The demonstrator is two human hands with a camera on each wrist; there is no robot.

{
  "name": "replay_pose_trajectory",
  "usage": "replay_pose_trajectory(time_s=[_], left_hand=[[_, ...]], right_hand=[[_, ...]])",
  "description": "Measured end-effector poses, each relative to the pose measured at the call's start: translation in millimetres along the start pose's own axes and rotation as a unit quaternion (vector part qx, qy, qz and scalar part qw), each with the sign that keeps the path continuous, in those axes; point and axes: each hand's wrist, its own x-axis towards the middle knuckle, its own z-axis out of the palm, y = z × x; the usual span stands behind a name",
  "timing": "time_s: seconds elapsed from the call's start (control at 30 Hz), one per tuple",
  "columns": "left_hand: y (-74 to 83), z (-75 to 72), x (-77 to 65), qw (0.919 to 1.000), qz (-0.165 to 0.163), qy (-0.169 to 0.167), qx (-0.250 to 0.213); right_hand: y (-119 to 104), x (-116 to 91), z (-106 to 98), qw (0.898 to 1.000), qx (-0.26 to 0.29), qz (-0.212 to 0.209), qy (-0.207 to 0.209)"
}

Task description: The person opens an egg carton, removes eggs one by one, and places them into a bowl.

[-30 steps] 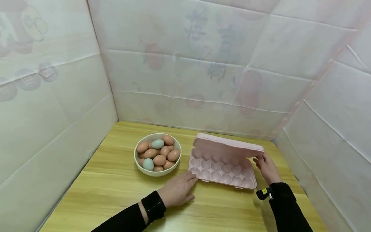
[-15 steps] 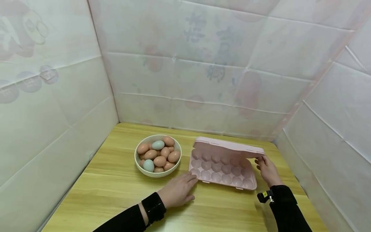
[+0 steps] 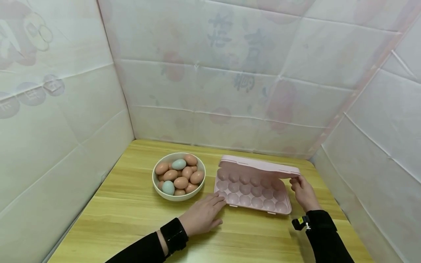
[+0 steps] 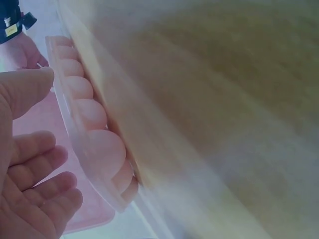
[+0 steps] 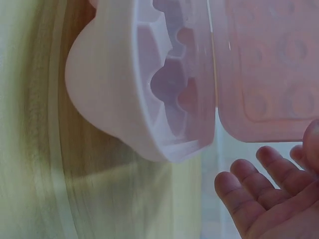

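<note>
A pink plastic egg box [image 3: 245,200] lies on the table with its lid [image 3: 260,164] raised partway over rows of round hollows. No egg shows in the hollows in view. At the lid's right front corner, my right hand [image 3: 303,191] pinches the edge between thumb and index finger; the other fingers [image 5: 264,189] spread loosely beneath. My left hand [image 3: 202,214] reaches the tray's near left corner, fingertips over or touching its rim, the fingers slightly bent in the left wrist view. To the left stands a white bowl [image 3: 179,198] heaped with brown eggs [image 3: 181,182] and pale blue eggs [image 3: 168,187].
The wood-grain table [image 3: 131,215] ends at cloth-like printed walls at the back [image 3: 210,124], left and right. The bowl sits close to the egg box's left side, with a narrow strip of table between them.
The lid has tipped down slightly between the first frame and now, with my right hand still at its corner. My left hand has barely moved. The bowl stays in place.
</note>
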Motion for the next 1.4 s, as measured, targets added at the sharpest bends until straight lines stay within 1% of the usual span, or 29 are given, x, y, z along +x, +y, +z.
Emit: replay_pose_trajectory(time_s=[0.3, 0.4, 0.5, 0.63, 0.73, 0.9, 1.0, 1.07, 1.13, 1.27, 1.4], left_hand=[[0.3, -1.4, -1.7, 0.9999, 0.0, -0.008, 0.007], [0.7, -4.4, -3.7, 0.9999, -0.006, -0.014, 0.002], [-0.4, -9.6, -8.8, 0.9996, -0.018, -0.016, -0.016], [-5.6, -20.1, -23.1, 0.9975, -0.037, -0.007, -0.059], [-10.7, -28.8, -37.9, 0.9957, -0.052, 0.005, -0.077], [-18.1, -38.5, -65.0, 0.9933, -0.078, 0.035, -0.077], [-20.1, -39.3, -73.8, 0.9921, -0.088, 0.044, -0.078], [-19.0, -37.3, -73.3, 0.9921, -0.088, 0.034, -0.083], [-15.6, -34.1, -68.1, 0.9924, -0.082, 0.012, -0.092], [-5.6, -25.0, -51.0, 0.992, -0.061, -0.04, -0.103], [2.7, -18.3, -33.7, 0.992, -0.053, -0.075, -0.086]], right_hand=[[-0.1, -1.3, 0.4, 1.0, 0.0, -0.017, 0.004], [1.3, -2.7, 0.7, 1.0, -0.005, -0.023, 0.003], [3.9, -3.5, 0.0, 0.999, -0.007, -0.038, -0.002], [9.2, -5.9, -2.8, 0.999, -0.017, -0.046, -0.01], [11.9, -9.0, -6.4, 0.999, -0.033, -0.037, -0.004], [12.1, -13.0, -9.3, 0.998, -0.048, -0.029, 0.006], [10.2, -11.9, -6.0, 0.998, -0.052, -0.032, 0.007], [8.4, -7.5, -2.6, 0.998, -0.049, -0.039, 0.003], [6.3, -0.7, 1.0, 0.999, -0.034, -0.041, -0.001], [3.1, 12.6, 7.6, 1.0, -0.005, -0.025, -0.011], [1.2, 22.3, 9.2, 1.0, 0.013, -0.014, -0.022]])
